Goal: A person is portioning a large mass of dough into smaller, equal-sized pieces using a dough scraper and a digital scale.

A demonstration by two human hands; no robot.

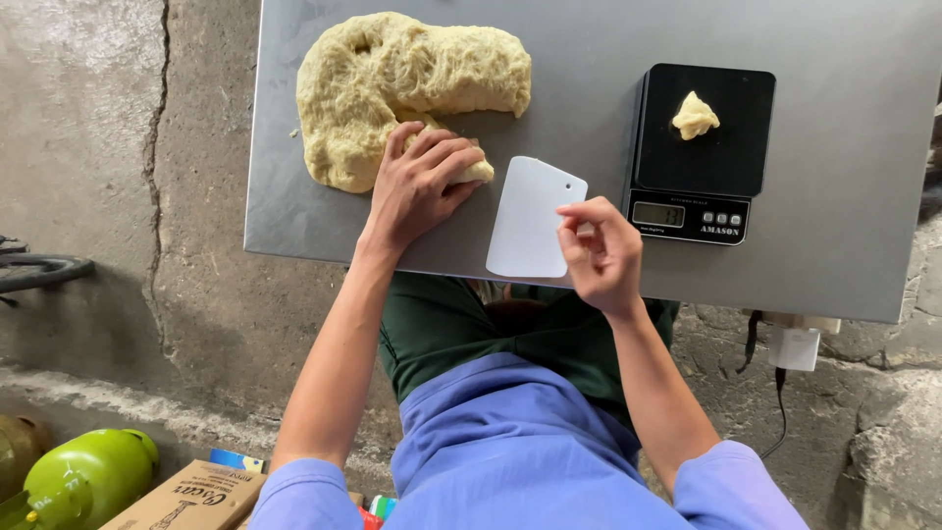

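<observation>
head view, looking straight down on a steel table (834, 245).

- dough (392, 83): large pale mass, far left on the table, ragged edge toward the near side. most of it is uncut, so by the look of it the portioning has barely begun.
- left hand (417, 186): fingers spread flat, pressing down on a lobe at the near right edge of the dough; touching it, not closed round it.
- scraper (530, 218): white plastic card, lying flat on the table just right of the left hand, near edge close to the table's rim.
- right hand (601, 250): fingers curled, tips pinching the scraper's right edge; whether it grips or only touches cannot be told for sure.
- scale (699, 152): black, right of the scraper, display on its near side.
- small piece (695, 116): one lump of dough on the scale plate, well apart from the main mass; the only portion seen set out.

around: green cylinder (83, 476) and cardboard box (186, 496) on the floor, near left; white plug (793, 346) and cable under the table's right edge. nothing lies between hands, dough and scale.
</observation>
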